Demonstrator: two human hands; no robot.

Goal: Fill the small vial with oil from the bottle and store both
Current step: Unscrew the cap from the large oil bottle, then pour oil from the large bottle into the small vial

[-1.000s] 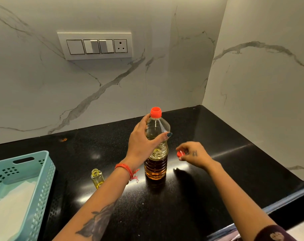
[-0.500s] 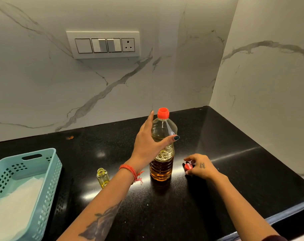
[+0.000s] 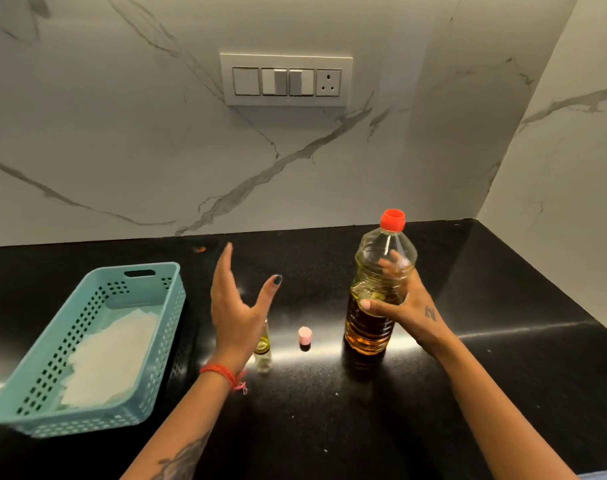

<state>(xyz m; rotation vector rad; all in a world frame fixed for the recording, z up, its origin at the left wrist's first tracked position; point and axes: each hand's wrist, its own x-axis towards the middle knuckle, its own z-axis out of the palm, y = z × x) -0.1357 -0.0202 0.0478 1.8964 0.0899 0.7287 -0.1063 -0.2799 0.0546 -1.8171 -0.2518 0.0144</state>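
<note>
Oil bottle stands capped on the black desk, right hand wrapped round its mid-body — looks partly full so fairly heavy, thin plastic likely flexes and may be oily-slick, so mid-body or neck is the best hold. Left hand is spread wide and empty above the small glass vial — light, fragile, tippy, with its pink cap just beside. Glossy desk in a marble corner; teal basket stands left.
</note>
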